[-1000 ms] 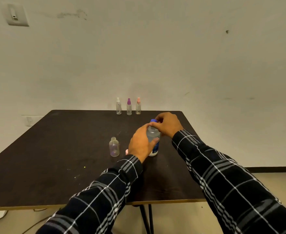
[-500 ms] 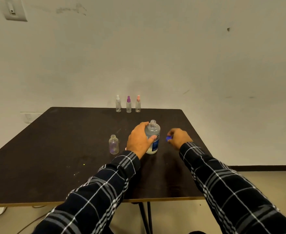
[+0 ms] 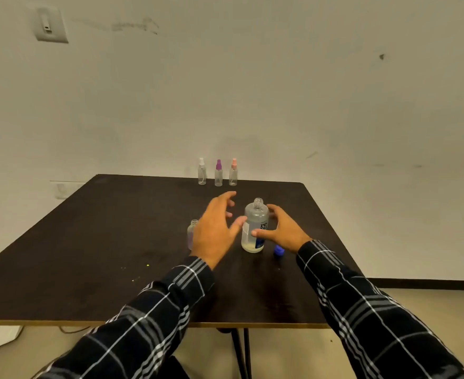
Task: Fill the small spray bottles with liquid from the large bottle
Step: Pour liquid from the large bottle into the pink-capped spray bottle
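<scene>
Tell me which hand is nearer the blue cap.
Right. The right hand is just beside the blue cap; the left hand is across the large bottle from it.

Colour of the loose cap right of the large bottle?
Blue: small round plastic cap, head view.

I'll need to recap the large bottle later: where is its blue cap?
In the head view, the blue cap sits on the table just right of the large bottle, near the right hand.

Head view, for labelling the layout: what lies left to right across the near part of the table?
small open bottle → left hand → large bottle → blue cap
</scene>
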